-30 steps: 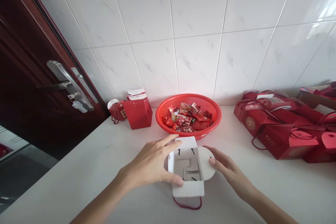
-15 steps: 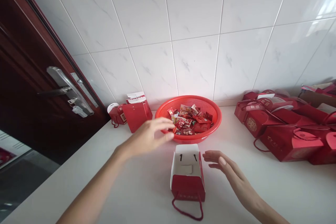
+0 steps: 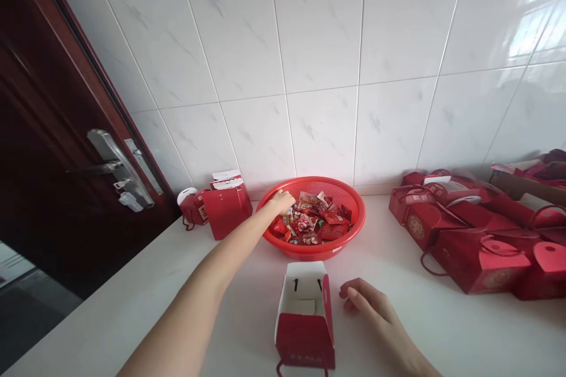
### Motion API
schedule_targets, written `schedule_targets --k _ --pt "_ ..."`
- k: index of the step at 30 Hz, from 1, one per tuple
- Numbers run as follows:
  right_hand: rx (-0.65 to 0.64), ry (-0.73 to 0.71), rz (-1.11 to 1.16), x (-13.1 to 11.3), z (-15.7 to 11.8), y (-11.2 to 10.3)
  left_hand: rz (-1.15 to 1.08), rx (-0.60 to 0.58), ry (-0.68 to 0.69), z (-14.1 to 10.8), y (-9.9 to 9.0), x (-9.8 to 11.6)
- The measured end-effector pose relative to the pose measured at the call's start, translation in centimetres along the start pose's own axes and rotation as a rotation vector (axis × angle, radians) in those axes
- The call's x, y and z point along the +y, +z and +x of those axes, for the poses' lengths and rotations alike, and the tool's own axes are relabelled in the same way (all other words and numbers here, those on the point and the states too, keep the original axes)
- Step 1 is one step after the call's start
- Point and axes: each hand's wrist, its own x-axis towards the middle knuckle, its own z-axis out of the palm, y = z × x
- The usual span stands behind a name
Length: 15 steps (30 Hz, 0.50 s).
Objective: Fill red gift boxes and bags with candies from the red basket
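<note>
My left hand (image 3: pixel 283 202) reaches into the left side of a red plastic basket (image 3: pixel 359 212). Its fingers are closed among the wrapped sweets (image 3: pixel 309 222), and what they grip, if anything, is hidden. In front of the basket stands an open red gift box (image 3: pixel 305 339) with a white inside and a dark red cord handle. A pale flap or piece lies on its floor, with no sweets visible in it. Just right of this box, my right hand (image 3: pixel 369 306) rests apart from it, empty, with fingers loosely curled.
Several closed red gift boxes (image 3: pixel 481 259) crowd the right of the white table (image 3: pixel 367 353). Two more red boxes, one an upright open box (image 3: pixel 227 209), stand at the back left. A tiled wall (image 3: pixel 322 135) rises behind, and a dark wooden door (image 3: pixel 57 129) is at left.
My left hand has moved forward from the basket's near rim into the sweets, and its fingers have closed. My right hand's fingers have curled more beside the box. The view has tilted up slightly.
</note>
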Motion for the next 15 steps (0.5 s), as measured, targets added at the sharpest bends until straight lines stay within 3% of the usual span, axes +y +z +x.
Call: schedule_targets --k 5,9,12,15 --pt "-0.046 0.013 0.042 0.1 0.1 -0.2 -0.169 -0.013 -0.031 0.1 0.2 -1.7" --pt "-0.052 -0.003 0.065 0.3 0.2 -0.1 -0.435 0.079 0.041 -1.4 -1.1 -2.9" --pt "-0.034 0.002 0.083 0.2 0.3 0.0 -0.659 0.148 0.141 -3.1 -2.1 -2.5" --pt "-0.002 0.012 0.155 -0.5 0.1 0.1 -0.847 0.163 0.261 -5.0 -2.4 -0.5"
